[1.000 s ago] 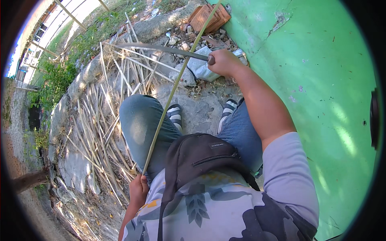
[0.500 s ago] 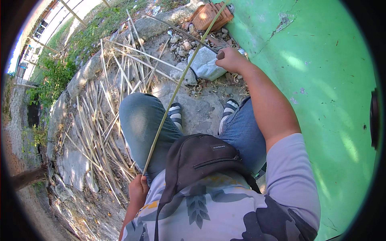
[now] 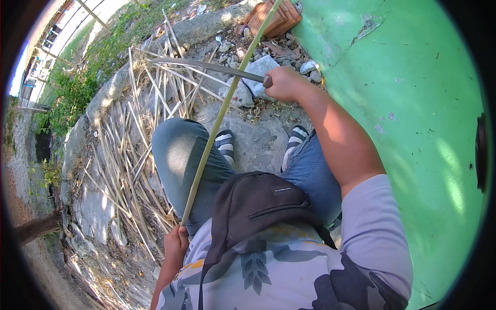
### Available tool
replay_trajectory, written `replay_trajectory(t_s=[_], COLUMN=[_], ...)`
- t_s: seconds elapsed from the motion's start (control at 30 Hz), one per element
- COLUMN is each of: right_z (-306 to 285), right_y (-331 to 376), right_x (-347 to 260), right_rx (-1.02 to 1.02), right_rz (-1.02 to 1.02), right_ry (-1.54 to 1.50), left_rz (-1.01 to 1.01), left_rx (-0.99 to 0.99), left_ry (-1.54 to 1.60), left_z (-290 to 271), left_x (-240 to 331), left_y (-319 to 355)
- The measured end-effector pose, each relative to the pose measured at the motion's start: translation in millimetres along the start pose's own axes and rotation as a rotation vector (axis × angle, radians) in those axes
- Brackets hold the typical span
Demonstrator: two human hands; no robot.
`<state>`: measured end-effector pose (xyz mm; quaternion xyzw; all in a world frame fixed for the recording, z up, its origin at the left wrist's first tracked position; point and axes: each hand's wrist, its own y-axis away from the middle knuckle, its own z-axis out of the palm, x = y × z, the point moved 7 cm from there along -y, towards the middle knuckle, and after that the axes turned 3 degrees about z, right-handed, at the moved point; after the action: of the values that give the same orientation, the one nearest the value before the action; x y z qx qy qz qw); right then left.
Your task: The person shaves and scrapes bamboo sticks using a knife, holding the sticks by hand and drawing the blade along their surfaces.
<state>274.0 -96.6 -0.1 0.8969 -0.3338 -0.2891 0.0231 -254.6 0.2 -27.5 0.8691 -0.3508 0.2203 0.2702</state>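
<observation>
A long greenish-yellow strip, like split bamboo [image 3: 209,144], slants from beside my left thigh up past the top of the view. Its near end is gripped by my left hand [image 3: 176,239], thumb on top. My right hand [image 3: 285,84] is closed round the dark handle of a long-bladed knife [image 3: 206,66]. The blade points left, lying across the strip at its upper part; it seems to touch the strip there. Most of the handle is hidden by my fingers.
Many pale strips [image 3: 124,160] lie in a heap on the ground to my left. Ahead are a whitish stone block [image 3: 262,72], rubble and stacked orange tiles [image 3: 274,19]. A green wall or floor surface [image 3: 413,129] fills the right side. My knees and sandalled feet are below the strip.
My right hand has come slightly nearer and left, and the knife blade has swung from pointing up-left to nearly sideways. The strip looks wider, turned more face-on. My left hand stays nearly put.
</observation>
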Motion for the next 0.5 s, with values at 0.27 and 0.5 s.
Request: replay_trajectory(t_s=[0.27, 0.5], right_z=[-35, -26], right_y=[10, 16], right_x=[22, -6], right_rx=[0.031, -0.029], right_rz=[0.053, -0.047], right_ry=[0.094, 0.059], left_rz=[0.056, 0.059], left_rx=[0.048, 0.045], left_ry=[-0.052, -0.076], left_z=[0, 3], left_x=[5, 1], left_y=[1, -1])
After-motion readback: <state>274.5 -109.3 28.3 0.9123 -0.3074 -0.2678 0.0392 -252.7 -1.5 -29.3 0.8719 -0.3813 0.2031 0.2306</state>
